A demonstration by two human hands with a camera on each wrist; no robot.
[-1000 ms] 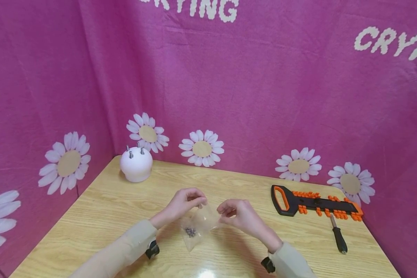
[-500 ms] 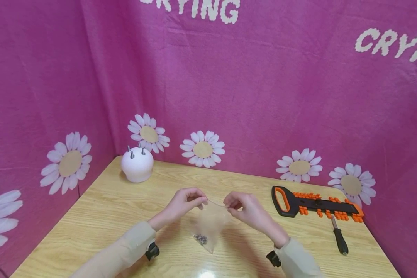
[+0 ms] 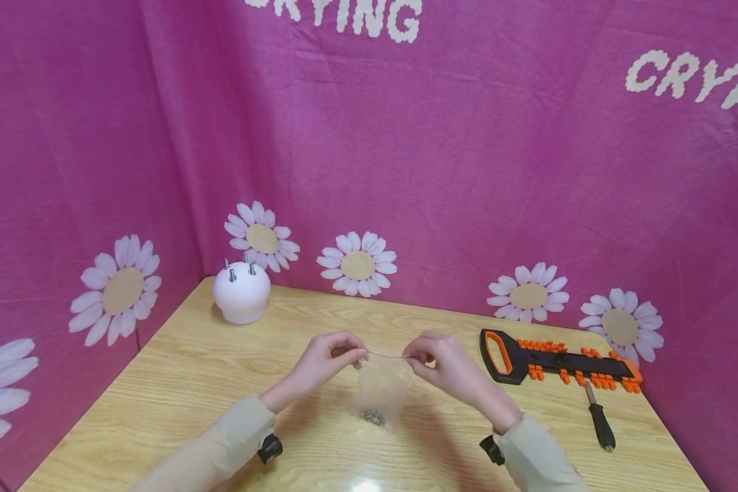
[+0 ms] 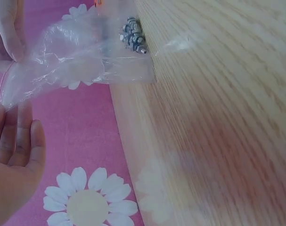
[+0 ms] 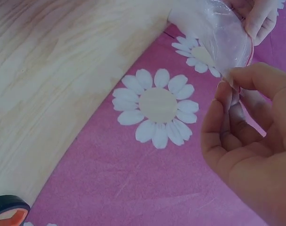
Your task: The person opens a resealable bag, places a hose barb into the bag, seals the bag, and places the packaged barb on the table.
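Between the two hands hangs a clear plastic zip bag [image 3: 384, 386] with a reddish line along its top edge. Small metal screws [image 4: 133, 36] lie bunched in its bottom. My left hand [image 3: 330, 359] pinches one top corner of the bag between thumb and fingers. The opposite top corner is pinched by my right hand [image 3: 445, 365], as the right wrist view shows close up. The top edge is stretched nearly straight between them. Whether the bag's seal is closed I cannot tell.
On the wooden table [image 3: 320, 307], a white rounded object [image 3: 241, 292] with several metal pegs on top stands at the back left. A black and orange tool rack [image 3: 559, 359] lies at the right, a black-handled screwdriver [image 3: 600, 420] below it. A pink cloth [image 3: 406, 171] hangs behind.
My right hand has taken the bag's free top corner and moved up and right. The bag, tilted to the left before, now hangs straight between both hands. My left hand stays almost still.
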